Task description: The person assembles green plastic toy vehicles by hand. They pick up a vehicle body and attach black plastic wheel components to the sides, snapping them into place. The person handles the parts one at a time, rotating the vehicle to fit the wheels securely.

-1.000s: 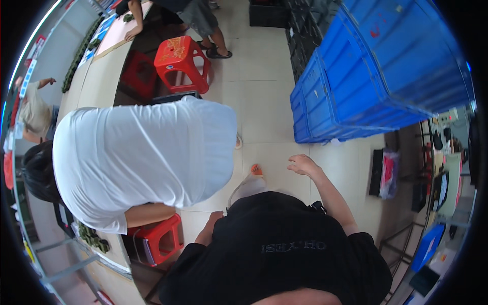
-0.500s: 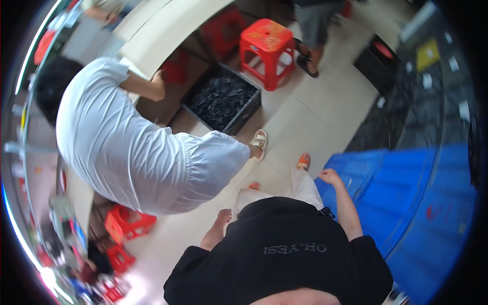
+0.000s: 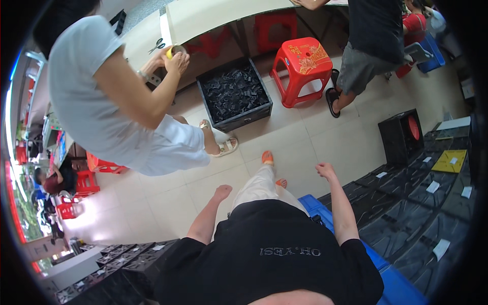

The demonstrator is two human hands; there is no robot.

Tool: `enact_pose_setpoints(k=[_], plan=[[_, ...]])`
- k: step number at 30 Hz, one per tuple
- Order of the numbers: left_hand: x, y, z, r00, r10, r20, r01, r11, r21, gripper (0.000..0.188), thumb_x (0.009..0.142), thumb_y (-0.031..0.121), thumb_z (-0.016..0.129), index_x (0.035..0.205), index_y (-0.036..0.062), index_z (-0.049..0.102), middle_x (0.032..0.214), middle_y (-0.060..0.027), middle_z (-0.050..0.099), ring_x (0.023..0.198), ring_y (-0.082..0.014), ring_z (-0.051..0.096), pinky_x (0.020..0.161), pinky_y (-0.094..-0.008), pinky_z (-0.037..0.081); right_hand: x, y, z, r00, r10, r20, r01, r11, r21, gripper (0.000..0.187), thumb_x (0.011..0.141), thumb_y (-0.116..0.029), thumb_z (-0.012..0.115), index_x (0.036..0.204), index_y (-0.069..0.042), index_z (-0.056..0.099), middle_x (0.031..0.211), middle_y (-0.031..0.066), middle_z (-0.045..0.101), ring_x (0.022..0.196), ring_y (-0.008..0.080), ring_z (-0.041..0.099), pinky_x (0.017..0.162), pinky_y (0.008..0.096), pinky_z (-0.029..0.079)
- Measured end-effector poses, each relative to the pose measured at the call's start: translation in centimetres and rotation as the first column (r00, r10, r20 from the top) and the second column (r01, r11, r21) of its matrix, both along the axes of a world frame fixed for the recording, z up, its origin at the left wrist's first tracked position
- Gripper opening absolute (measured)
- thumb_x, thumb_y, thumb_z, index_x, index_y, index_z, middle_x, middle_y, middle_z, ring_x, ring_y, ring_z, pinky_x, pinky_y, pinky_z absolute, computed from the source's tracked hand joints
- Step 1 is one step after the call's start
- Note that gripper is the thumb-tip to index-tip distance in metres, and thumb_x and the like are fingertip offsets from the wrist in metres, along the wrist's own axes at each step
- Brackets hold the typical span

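Note:
My left hand (image 3: 222, 192) hangs at my left side above the tiled floor, its fingers curled in and nothing showing in them. My right hand (image 3: 325, 171) is held forward on the right, also with curled fingers and no object visible. Neither hand touches anything. Ahead on the floor stands a black crate (image 3: 262, 111) holding many small black plastic parts (image 3: 235, 89). Beside it is a red plastic stool (image 3: 305, 56) with a printed seat. Blue crate lids (image 3: 315, 207) lie past my right hip.
At left a person in white (image 3: 101, 101) holds a yellow tape roll (image 3: 177, 50) at a long table (image 3: 203, 18) with scissors (image 3: 156, 46). Another person (image 3: 373, 46) stands beyond the stool. Dark crates with paper slips (image 3: 406, 203) line the right; more dark crates (image 3: 127, 264) stand lower left.
I have stepped forward and my view has turned. The blue lids slid back and down. My left fingers, spread before, are now curled. The person in white now holds tape in view.

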State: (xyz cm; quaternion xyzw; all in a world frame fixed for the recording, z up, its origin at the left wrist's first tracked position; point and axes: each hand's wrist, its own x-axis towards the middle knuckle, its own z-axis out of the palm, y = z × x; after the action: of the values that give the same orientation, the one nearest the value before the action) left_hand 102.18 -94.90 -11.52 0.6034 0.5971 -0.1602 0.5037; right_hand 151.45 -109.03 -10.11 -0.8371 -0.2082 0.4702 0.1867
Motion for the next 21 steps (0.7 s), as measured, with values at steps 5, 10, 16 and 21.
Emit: enact_pose_setpoints(k=[5,10,16,21], plan=[[8.4,6.4,-0.7,0.994,0.048,0.099,-0.058,0.993,0.099,0.037,0.084,0.035,0.052,0.105,0.0078,0.066,0.107,-0.0148,0.064,0.104,-0.0285,0.06,0.091,-0.0353,0.045,0.0,11.5,2.0,0.941,0.331,0.063,-0.337,0.929,0.154,0.033,0.076,-0.03,0.061,0.097,-0.005,0.068,0.093,0.0148,0.068,0.088,0.0272,0.064,0.079,0.0365,0.049],[17.2,13.9,-4.1,0.985,0.044,0.168,-0.068,0.987,0.143,0.035,0.085,0.032,0.054,0.107,0.0065,0.066,0.106,-0.0142,0.065,0.102,-0.027,0.061,0.09,-0.0337,0.046,1.7,20.3,5.7,0.77,0.635,0.06,-0.638,0.764,0.096,0.034,0.08,-0.029,0.061,0.103,-0.005,0.066,0.099,0.0157,0.066,0.094,0.0289,0.062,0.084,0.0368,0.048],[34.3,24.2,2.1,0.939,-0.181,0.292,0.097,0.955,0.28,0.034,0.086,0.03,0.052,0.108,0.008,0.064,0.107,-0.0183,0.063,0.103,-0.0326,0.059,0.09,-0.0368,0.045,12.6,29.0,8.9,0.784,0.604,0.146,-0.619,0.778,0.11,0.035,0.08,-0.03,0.062,0.103,-0.005,0.066,0.102,0.0164,0.066,0.1,0.0295,0.061,0.089,0.0378,0.046],[47.9,35.7,6.5,0.891,-0.171,0.421,-0.085,0.847,0.525,0.031,0.085,0.026,0.053,0.106,0.0044,0.064,0.105,-0.0211,0.062,0.1,-0.0376,0.058,0.09,-0.0395,0.045,20.4,38.9,10.6,0.794,0.579,0.184,-0.607,0.766,0.211,0.031,0.079,-0.028,0.061,0.095,-0.003,0.068,0.096,0.0181,0.066,0.095,0.0296,0.062,0.084,0.0381,0.047]])
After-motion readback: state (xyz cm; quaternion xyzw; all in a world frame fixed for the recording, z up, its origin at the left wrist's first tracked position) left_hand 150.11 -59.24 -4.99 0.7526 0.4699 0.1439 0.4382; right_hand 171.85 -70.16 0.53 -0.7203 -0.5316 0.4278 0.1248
